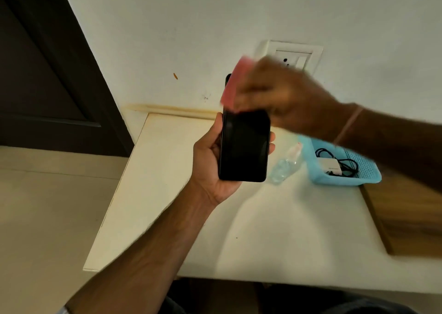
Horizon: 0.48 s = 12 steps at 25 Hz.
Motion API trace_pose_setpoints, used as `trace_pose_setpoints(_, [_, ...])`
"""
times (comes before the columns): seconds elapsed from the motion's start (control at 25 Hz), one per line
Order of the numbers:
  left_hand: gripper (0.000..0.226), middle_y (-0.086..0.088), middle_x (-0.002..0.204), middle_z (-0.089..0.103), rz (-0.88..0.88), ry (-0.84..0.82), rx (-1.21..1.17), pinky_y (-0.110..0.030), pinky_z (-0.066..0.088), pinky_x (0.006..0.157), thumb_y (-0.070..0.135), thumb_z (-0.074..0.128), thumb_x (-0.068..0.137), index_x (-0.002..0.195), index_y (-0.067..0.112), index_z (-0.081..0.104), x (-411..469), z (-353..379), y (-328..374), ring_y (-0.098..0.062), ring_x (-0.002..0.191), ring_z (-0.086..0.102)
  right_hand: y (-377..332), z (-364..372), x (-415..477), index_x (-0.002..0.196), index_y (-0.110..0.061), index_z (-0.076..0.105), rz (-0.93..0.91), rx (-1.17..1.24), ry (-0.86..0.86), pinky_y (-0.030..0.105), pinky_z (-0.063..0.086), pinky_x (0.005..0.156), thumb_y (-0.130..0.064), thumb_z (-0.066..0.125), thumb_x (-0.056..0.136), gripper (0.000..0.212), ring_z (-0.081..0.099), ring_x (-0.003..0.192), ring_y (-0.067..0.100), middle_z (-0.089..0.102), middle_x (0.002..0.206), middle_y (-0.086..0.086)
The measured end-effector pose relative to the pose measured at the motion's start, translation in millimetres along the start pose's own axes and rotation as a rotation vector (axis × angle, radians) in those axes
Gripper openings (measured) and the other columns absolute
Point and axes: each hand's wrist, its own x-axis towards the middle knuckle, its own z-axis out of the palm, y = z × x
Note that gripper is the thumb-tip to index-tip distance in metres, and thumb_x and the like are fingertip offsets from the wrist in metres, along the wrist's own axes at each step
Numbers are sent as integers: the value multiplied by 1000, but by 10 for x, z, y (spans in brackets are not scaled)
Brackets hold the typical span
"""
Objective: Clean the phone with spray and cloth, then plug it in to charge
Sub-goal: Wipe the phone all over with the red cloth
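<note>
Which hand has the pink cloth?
The right hand, the blurry one up by the wall socket, holds the pink cloth. The left hand grips the black phone instead.

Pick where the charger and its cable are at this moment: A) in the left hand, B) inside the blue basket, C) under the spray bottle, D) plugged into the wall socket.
B: the white charger and black cable lie inside the blue basket on the table.
</note>
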Motion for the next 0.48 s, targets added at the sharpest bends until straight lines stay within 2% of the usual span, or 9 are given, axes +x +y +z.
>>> trace_pose_setpoints(0.04, [54, -21, 132, 55, 22, -8, 29, -48, 42, 106, 43, 43, 103, 140, 5, 52, -3, 1, 1, -37, 113, 57, 49, -31, 36, 106, -2, 73, 81, 15, 23, 48, 53, 76, 8, 64, 83, 26, 61, 93, 41, 69, 101, 18])
trace_pose_setpoints(0.08, [53, -21, 129, 59, 18, -14, 26, -49, 45, 104, 43, 45, 103, 138, 5, 55, 4, -8, 3, -37, 112, 59, 55, -23, 52, 106, -3, 73, 41, -5, -19, 47, 52, 77, 5, 63, 85, 25, 61, 94, 41, 69, 101, 18])
trace_pose_setpoints(0.16, [45, -18, 114, 65, -6, -15, -22, -45, 49, 98, 38, 50, 102, 127, 3, 63, 15, -40, 2, -33, 101, 66, -52, 69, 8, 106, -3, 73, -208, -49, -150, 46, 53, 80, 2, 52, 91, 27, 62, 98, 37, 69, 103, 17])
trace_pose_setpoints(0.2, [47, -21, 117, 63, -3, -24, -13, -46, 48, 99, 38, 49, 102, 130, 2, 61, 20, -47, 7, -35, 103, 65, -44, 46, 14, 105, -3, 73, -202, -44, -129, 46, 53, 80, 2, 47, 92, 30, 62, 97, 37, 69, 103, 17])
trace_pose_setpoints(0.28, [54, -26, 134, 52, 45, -29, 51, -51, 44, 102, 42, 42, 104, 141, 3, 50, 15, -53, 15, -41, 112, 57, 62, -20, 56, 104, -3, 74, 51, 16, 9, 47, 52, 78, 4, 50, 89, 30, 60, 93, 38, 68, 101, 17])
trace_pose_setpoints(0.32, [52, -25, 133, 52, 53, -34, 43, -51, 45, 100, 40, 44, 103, 140, 4, 50, 7, -39, 24, -40, 111, 57, 85, -30, 87, 104, -3, 74, 67, 14, 38, 48, 52, 78, 6, 53, 87, 28, 60, 92, 39, 68, 101, 17])
trace_pose_setpoints(0.4, [38, -17, 115, 58, 34, -19, -6, -42, 47, 95, 30, 52, 99, 128, 5, 55, 10, -26, 53, -33, 99, 63, -3, 61, 103, 105, -2, 72, -113, -53, -60, 44, 52, 80, 7, 56, 86, 26, 62, 94, 38, 69, 101, 18])
trace_pose_setpoints(0.44, [38, -16, 114, 58, 36, -24, -19, -42, 47, 95, 30, 53, 98, 126, 6, 56, 11, -40, 72, -33, 99, 63, -63, 101, 115, 105, -2, 72, -129, -70, -71, 42, 51, 80, 6, 59, 87, 24, 62, 95, 37, 69, 102, 18])
trace_pose_setpoints(0.48, [44, -20, 121, 58, 48, -28, 6, -46, 47, 98, 34, 52, 99, 131, 5, 56, 17, -69, 72, -36, 104, 62, -57, 96, 134, 104, -2, 73, -45, -58, -20, 41, 50, 79, 6, 62, 86, 23, 61, 95, 38, 69, 101, 17])
